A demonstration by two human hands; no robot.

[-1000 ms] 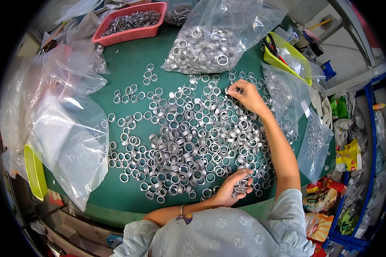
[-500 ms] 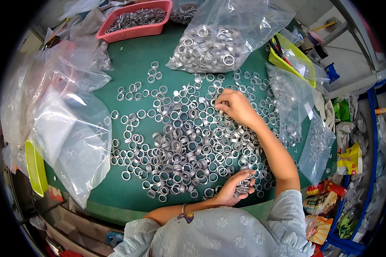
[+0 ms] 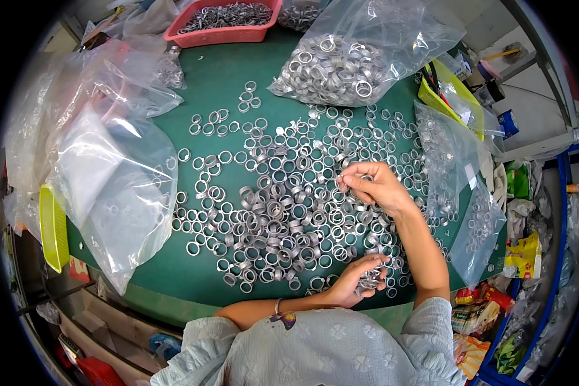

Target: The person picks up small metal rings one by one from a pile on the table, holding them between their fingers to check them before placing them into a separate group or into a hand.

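Note:
Loose metal rings are spread over the green table, heaped most thickly in the middle. Near the front edge, my left hand is cupped around several metal rings, some showing between thumb and fingers. My right hand hovers over the right side of the spread with thumb and fingertips pinched together. Whatever lies between those fingertips is too small to make out. Behind the spread stands a large clear bag full of similar rings.
A red basin of small metal pieces stands at the back. Clear plastic bags cover the table's left side. More bags with rings lie at the right, below a yellow-green basket. Another yellow-green basket is at the left edge.
My right hand has come nearer to me and slightly right, away from the far rings. My left hand stays cupped on its rings. The whole view has shifted a little.

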